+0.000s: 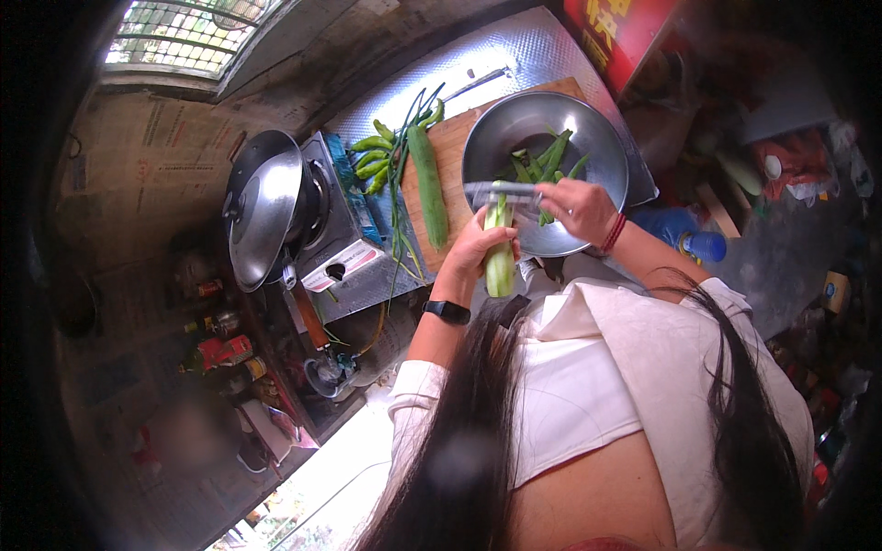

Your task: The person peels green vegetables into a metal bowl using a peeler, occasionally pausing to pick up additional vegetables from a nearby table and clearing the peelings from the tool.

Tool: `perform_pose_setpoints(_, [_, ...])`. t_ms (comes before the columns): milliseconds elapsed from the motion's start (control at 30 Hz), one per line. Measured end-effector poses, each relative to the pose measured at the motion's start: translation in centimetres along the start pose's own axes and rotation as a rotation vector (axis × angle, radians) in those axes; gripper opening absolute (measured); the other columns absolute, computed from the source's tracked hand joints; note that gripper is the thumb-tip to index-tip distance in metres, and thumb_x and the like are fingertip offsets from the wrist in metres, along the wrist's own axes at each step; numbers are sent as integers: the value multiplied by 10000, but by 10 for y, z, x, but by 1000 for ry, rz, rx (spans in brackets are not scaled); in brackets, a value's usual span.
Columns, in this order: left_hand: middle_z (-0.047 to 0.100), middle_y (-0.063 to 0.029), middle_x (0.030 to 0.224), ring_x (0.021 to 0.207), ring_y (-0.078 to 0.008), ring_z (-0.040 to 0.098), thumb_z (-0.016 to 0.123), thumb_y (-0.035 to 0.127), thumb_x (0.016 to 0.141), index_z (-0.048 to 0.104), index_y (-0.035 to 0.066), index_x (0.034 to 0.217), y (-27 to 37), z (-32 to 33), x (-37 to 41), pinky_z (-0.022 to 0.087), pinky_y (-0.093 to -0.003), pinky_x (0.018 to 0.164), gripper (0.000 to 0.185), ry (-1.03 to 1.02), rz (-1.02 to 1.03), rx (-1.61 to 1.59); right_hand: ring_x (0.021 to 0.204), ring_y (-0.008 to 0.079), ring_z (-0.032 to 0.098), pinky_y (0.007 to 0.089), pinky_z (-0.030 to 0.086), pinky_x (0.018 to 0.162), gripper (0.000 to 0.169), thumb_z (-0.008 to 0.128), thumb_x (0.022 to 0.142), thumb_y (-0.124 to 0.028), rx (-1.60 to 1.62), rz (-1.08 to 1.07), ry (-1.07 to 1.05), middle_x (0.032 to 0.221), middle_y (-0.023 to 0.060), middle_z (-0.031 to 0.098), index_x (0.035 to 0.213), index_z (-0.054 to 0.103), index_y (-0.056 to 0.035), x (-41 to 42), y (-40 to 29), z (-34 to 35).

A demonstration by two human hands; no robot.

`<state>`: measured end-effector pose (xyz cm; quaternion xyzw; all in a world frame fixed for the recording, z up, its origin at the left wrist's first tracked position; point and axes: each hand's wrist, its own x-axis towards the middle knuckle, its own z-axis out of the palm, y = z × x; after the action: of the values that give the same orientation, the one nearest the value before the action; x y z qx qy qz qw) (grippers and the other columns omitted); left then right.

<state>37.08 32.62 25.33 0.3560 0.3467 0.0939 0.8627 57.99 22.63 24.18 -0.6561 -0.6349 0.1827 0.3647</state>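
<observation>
My left hand [477,246] grips a mostly peeled, pale green cucumber-like vegetable [499,265], tilted up over the near rim of a large steel bowl [606,138]. My right hand [581,210] holds a grey peeler [506,189] across the vegetable's upper end; its blade is blurred. Dark green strips of peel [551,162] lie inside the bowl. To the left, a whole unpeeled green cucumber-like vegetable [427,186] rests on a wooden cutting board [455,141], which also lies under the bowl.
Green peppers [372,162] and long green onions [396,200] lie left of the board. A gas stove [337,206] carries a wok with a tilted metal lid [269,213]; its wooden handle [310,317] juts toward me. A water bottle [679,234] lies at right.
</observation>
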Motion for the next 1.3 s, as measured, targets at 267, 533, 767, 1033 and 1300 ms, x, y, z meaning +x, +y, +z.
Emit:
perform_pose_setpoints(267, [557, -55, 855, 694, -186, 607, 700, 59, 693, 480, 56, 1111, -2, -9, -16, 523, -350, 605, 473, -33, 95, 103, 736, 297, 652, 367, 504, 646, 216, 575, 877, -221, 149, 326, -6, 821, 173, 655, 991, 664, -60, -9, 29, -14])
perform_pose_setpoints(533, [617, -73, 753, 659, -185, 614, 703, 102, 718, 591, 23, 935, 0, -12, -12, 509, -329, 612, 256, -16, 107, 158, 710, 234, 642, 302, 503, 638, 216, 607, 862, -145, 326, -67, 10, 839, 144, 658, 1038, 641, -25, 1, -39, -19])
perform_pose_setpoints(767, [618, -80, 731, 647, -183, 611, 699, 180, 732, 601, 11, 973, 5, -4, -9, 502, -316, 612, 310, -26, 114, 199, 691, 266, 632, 317, 504, 613, 227, 607, 854, -130, 282, -112, -62, 818, 148, 643, 1055, 634, -28, 3, -44, -27])
perform_pose_setpoints(1033, [599, -102, 691, 593, -196, 584, 654, 219, 727, 585, -12, 970, 14, 4, -9, 479, -320, 559, 342, -43, 19, 208, 703, 243, 645, 318, 516, 617, 229, 606, 870, -200, 227, -70, -70, 814, 118, 653, 1052, 639, -63, 3, -41, -26])
perform_pose_setpoints(1300, [586, -109, 677, 562, -201, 568, 701, 221, 682, 571, -3, 865, 4, -17, -3, 481, -332, 547, 317, -182, 22, 163, 678, 176, 628, 287, 491, 638, 212, 596, 875, -185, 509, 262, -66, 742, 120, 662, 936, 665, 6, -23, -4, -12])
